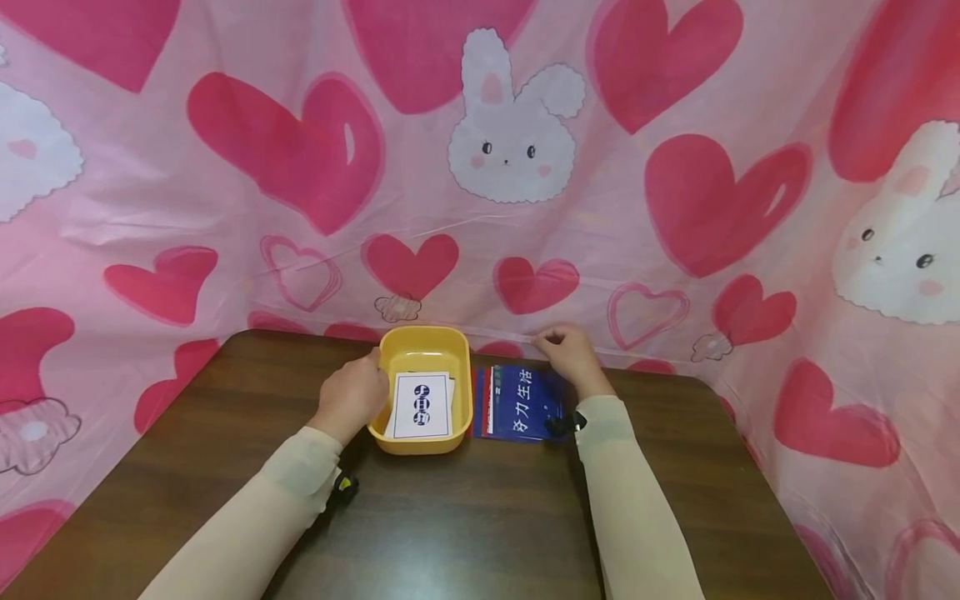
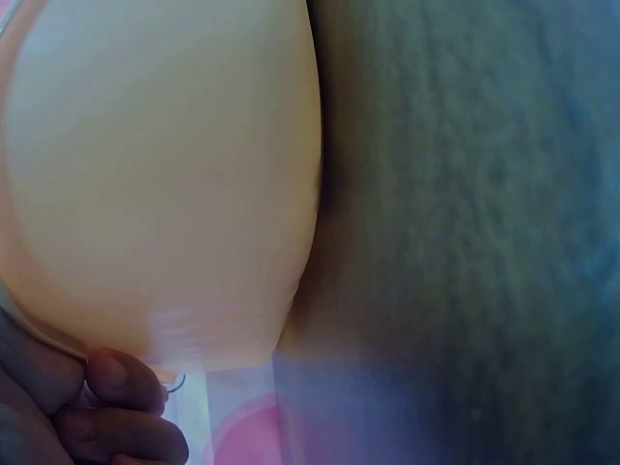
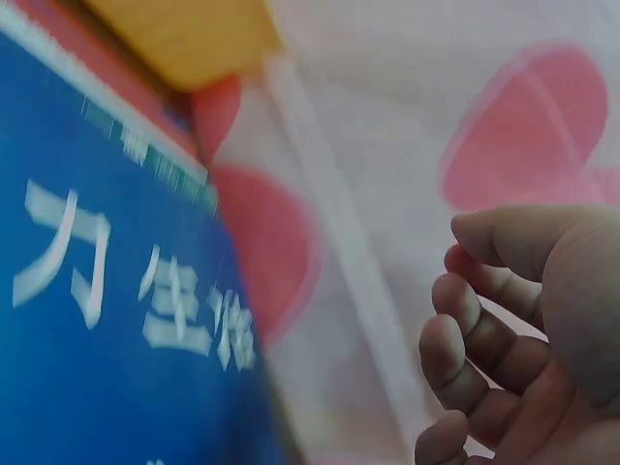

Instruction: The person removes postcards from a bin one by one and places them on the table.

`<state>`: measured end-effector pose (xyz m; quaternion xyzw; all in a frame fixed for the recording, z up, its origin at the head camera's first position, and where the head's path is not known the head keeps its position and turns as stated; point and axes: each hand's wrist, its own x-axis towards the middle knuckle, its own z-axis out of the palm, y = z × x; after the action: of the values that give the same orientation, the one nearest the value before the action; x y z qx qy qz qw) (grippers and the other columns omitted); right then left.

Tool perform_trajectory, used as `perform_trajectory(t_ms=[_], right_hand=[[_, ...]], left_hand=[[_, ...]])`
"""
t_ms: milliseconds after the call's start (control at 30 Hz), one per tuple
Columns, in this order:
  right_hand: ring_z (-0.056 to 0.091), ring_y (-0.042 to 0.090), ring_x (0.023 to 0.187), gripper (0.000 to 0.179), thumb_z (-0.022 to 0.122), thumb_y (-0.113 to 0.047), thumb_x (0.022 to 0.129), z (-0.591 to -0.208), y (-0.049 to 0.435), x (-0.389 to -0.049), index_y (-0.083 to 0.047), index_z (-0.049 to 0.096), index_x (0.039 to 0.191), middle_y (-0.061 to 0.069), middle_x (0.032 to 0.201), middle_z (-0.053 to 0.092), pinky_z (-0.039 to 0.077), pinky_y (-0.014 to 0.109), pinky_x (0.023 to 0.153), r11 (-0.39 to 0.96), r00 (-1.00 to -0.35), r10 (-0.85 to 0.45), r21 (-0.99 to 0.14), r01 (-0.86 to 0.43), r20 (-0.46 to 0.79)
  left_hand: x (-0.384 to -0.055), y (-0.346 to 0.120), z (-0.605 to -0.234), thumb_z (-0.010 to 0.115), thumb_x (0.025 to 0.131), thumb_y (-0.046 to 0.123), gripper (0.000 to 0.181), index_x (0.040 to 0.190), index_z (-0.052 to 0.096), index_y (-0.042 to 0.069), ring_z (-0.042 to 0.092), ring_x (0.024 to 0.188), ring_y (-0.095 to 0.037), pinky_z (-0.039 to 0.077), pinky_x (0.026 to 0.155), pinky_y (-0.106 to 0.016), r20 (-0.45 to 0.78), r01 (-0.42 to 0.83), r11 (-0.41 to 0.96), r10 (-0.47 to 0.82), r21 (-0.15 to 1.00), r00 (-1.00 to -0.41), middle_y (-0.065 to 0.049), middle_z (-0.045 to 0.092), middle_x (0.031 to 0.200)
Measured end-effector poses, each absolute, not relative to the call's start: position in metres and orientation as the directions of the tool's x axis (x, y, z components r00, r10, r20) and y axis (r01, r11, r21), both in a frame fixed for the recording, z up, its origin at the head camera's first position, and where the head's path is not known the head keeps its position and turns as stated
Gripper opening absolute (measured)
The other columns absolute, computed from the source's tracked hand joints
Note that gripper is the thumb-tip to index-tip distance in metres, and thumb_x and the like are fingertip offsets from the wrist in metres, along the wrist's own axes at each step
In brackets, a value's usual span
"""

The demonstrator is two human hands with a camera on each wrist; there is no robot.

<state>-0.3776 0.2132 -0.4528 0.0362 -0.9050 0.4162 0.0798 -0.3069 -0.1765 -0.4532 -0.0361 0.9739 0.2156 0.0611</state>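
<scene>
A yellow plastic bin (image 1: 463, 392) stands on the table, its wall (image 2: 165, 194) filling much of the left wrist view. My left hand (image 1: 351, 396) grips the bin's left rim with curled fingers. White cards (image 1: 422, 406) lie in the bin, the top one printed with a dark blue design. Right of the bin lies a flat blue piece (image 1: 521, 404) with white characters, on top of other flat pieces with red and white edges. My right hand (image 1: 572, 358) is over its far right side. In the right wrist view, the right fingers (image 3: 444, 347) bend loosely and hold nothing.
The brown wooden table (image 1: 420, 533) ends just behind the bin. A pink cloth (image 1: 517, 242) with hearts and rabbits hangs along the back and both sides. Dark wrist devices (image 1: 343, 490) sit on both sleeves.
</scene>
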Motion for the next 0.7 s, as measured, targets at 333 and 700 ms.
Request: perform_trajectory(t_ms=[333, 700], right_hand=[[0.072, 0.034, 0.118, 0.027, 0.075, -0.028, 0.108, -0.410, 0.158, -0.358, -0.006, 0.085, 0.120, 0.013, 0.123, 0.083, 0.060, 0.056, 0.112, 0.620, -0.981, -0.110, -0.761, -0.193, 0.159], [0.072, 0.024, 0.105, 0.028, 0.082, -0.032, 0.105, -0.391, 0.092, -0.358, -0.014, 0.084, 0.127, 0.004, 0.117, 0.080, 0.069, 0.039, 0.095, 0.694, -0.918, -0.396, -0.650, -0.308, 0.012]], left_hand=[[-0.307, -0.175, -0.453, 0.046, 0.117, 0.031, 0.065, 0.176, 0.037, 0.005, 0.068, 0.094, -0.036, 0.063, 0.079, -0.049, -0.137, -0.097, 0.899, -0.042, 0.426, -0.990, -0.026, 0.072, 0.143], [-0.306, -0.176, -0.453, 0.048, 0.117, 0.031, 0.066, 0.176, 0.039, 0.004, 0.068, 0.092, -0.034, 0.061, 0.074, -0.045, -0.129, -0.082, 0.899, -0.029, 0.430, -0.991, -0.025, 0.074, 0.136]])
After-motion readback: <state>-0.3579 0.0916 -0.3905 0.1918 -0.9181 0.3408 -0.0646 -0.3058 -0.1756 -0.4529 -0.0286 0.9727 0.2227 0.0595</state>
